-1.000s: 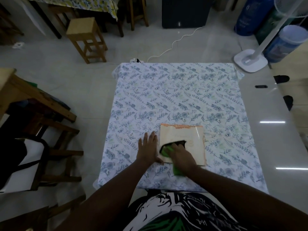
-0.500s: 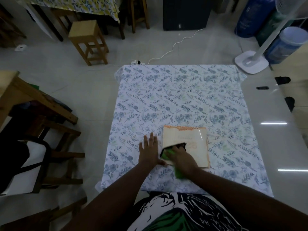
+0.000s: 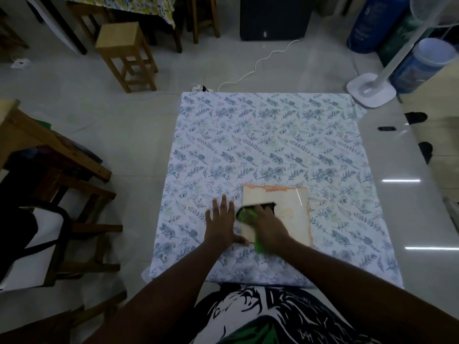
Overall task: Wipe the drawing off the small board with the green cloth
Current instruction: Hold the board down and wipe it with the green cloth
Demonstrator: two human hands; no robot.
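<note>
right hand (image 3: 267, 223) grips green cloth (image 3: 246, 216) on small board (image 3: 295, 212) | left hand (image 3: 221, 223) flat, released, beside board

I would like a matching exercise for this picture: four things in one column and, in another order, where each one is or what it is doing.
Things:
1. left hand
2. right hand
3. small board
4. wooden stool

Places or states:
A. lies on the floral sheet
B. stands on the floor beyond the sheet's far left corner
C. presses the green cloth on the board
D. rests flat and spread on the sheet, beside the board's left edge

Pairs: 1-D, 2-C, 3-A, 4-B
</note>
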